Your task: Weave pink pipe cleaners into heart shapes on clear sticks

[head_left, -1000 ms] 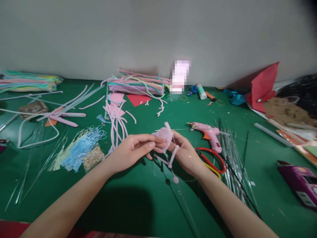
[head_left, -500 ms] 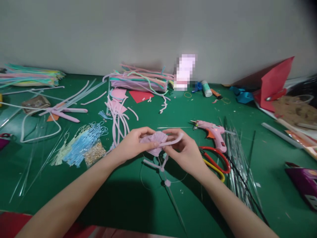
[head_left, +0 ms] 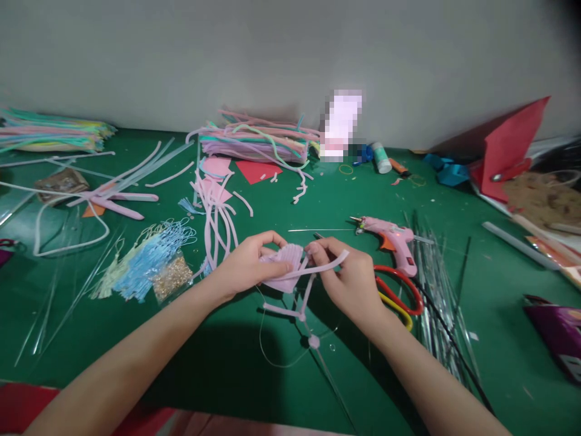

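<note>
My left hand (head_left: pixel 247 264) pinches a small pink fan-shaped piece made of pipe cleaners (head_left: pixel 285 270) above the green table (head_left: pixel 227 357). My right hand (head_left: pixel 351 280) is closed on a pale pink pipe cleaner strip (head_left: pixel 327 264) that crosses the front of the piece. Loose pink ends with small knobs (head_left: pixel 313 341) and a thin thread hang below the piece, down to the table.
A pink glue gun (head_left: pixel 390 238) and red and yellow scissors (head_left: pixel 399 293) lie right of my hands, with thin clear rods (head_left: pixel 436 284) beyond. Blue tassels (head_left: pixel 149 257), gold beads (head_left: pixel 171 277), pink pipe cleaners (head_left: pixel 215 212) lie left. Pipe cleaner stacks (head_left: pixel 254 142) stand at the back.
The pink strip swung from hanging down to lying across the piece, pulled out to the right by my right hand. Both hands sank slightly toward the table.
</note>
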`<action>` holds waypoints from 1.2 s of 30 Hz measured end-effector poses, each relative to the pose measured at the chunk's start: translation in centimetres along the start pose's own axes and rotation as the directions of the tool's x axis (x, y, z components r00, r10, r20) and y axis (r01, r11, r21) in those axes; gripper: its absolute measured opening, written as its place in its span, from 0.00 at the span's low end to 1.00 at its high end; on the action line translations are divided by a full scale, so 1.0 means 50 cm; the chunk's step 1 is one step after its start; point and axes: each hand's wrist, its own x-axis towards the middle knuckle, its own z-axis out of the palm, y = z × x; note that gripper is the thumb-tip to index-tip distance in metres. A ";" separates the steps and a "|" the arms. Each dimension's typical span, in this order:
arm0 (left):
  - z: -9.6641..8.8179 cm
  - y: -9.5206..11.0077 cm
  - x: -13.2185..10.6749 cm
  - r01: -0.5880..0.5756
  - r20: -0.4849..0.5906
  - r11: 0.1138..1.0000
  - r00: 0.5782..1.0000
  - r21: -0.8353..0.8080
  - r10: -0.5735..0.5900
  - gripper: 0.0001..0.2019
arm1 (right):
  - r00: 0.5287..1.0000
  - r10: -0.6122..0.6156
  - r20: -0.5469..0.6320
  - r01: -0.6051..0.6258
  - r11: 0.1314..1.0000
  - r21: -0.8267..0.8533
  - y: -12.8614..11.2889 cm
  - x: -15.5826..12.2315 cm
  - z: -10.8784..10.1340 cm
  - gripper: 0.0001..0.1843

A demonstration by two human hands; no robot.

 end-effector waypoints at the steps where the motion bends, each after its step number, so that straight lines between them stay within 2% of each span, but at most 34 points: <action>1: 0.000 0.000 0.000 -0.005 0.008 1.000 1.000 0.013 0.005 0.15 | 0.997 0.078 0.021 -0.080 0.993 0.092 -0.003 0.002 0.000 0.14; 4: -0.002 0.000 -0.001 -0.010 0.038 0.998 0.999 0.060 0.007 0.15 | 0.967 0.239 0.088 -0.254 0.899 0.358 -0.009 0.009 0.000 0.11; 8: -0.005 -0.002 -0.002 -0.006 0.065 0.994 0.998 0.110 -0.001 0.17 | 0.931 0.328 0.161 -0.362 0.760 0.541 -0.013 0.013 0.002 0.13; 14: -0.007 0.003 -0.005 0.002 0.093 0.996 0.996 0.086 -0.010 0.17 | 0.893 0.389 0.227 -0.439 0.641 0.630 -0.009 0.014 0.006 0.14; 18: -0.003 0.001 -0.003 0.007 0.103 0.997 0.995 0.072 -0.015 0.18 | 0.886 0.390 0.252 -0.459 0.653 0.602 -0.003 0.013 0.010 0.17; 20: -0.001 -0.002 -0.001 0.002 0.094 0.994 0.995 0.113 -0.013 0.21 | 0.897 0.364 0.253 -0.443 0.732 0.518 -0.002 0.016 -0.001 0.18; 22: -0.001 -0.004 0.002 0.015 0.080 0.988 0.996 0.151 -0.027 0.22 | 0.925 0.324 0.199 -0.376 0.859 0.347 -0.005 0.024 -0.029 0.19; 24: -0.001 -0.004 0.003 0.038 0.069 0.986 0.996 0.165 -0.050 0.23 | 0.951 0.305 0.050 -0.307 0.950 0.052 -0.007 0.033 -0.070 0.20; 25: -0.001 -0.004 0.004 0.046 0.068 0.986 0.996 0.157 -0.058 0.23 | 0.951 0.309 -0.019 -0.308 0.940 -0.143 -0.006 0.038 -0.094 0.21; 26: -0.001 -0.003 0.004 0.049 0.071 0.989 0.996 0.140 -0.060 0.22 | 0.943 0.325 -0.072 -0.330 0.882 -0.335 -0.003 0.041 -0.116 0.23; 28: 0.000 -0.001 0.003 0.026 0.077 0.995 0.996 0.101 -0.034 0.21 | 0.898 0.402 -0.182 -0.425 0.680 -0.597 0.011 0.041 -0.152 0.25; 30: 0.001 0.001 0.001 -0.029 0.065 0.994 0.998 0.107 0.022 0.19 | 0.833 0.493 -0.253 -0.493 0.452 -0.743 0.035 0.034 -0.171 0.28; 31: 0.002 0.002 0.000 -0.060 0.052 0.989 0.997 0.132 0.054 0.19 | 0.811 0.524 -0.259 -0.489 0.365 -0.793 0.050 0.029 -0.173 0.30; 33: 0.003 0.002 -0.002 -0.095 0.034 0.980 0.995 0.177 0.091 0.17 | 0.777 0.576 -0.254 -0.473 0.269 -0.839 0.077 0.019 -0.166 0.35; 36: 0.005 0.001 -0.004 -0.093 0.034 0.980 0.996 0.175 0.088 0.17 | 0.766 0.615 -0.187 -0.433 0.277 -0.858 0.106 0.014 -0.145 0.38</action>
